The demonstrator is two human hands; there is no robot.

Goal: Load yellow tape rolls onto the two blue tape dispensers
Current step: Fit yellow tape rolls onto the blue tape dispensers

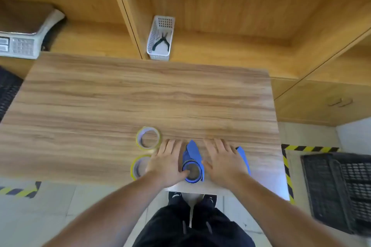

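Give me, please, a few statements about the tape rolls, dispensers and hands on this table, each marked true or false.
1. Two yellow tape rolls lie on the table: the far roll and the near roll. True.
2. A yellow roll already sits on the middle dispenser. False: its hub shows bare, with no yellow on it.
3. The left hand rests between the near roll and the middle dispenser. True.
4. The right hand holds the pliers. False: they lie in the white basket on the shelf behind the table.
5. The second dispenser is partly hidden by the right hand. True.
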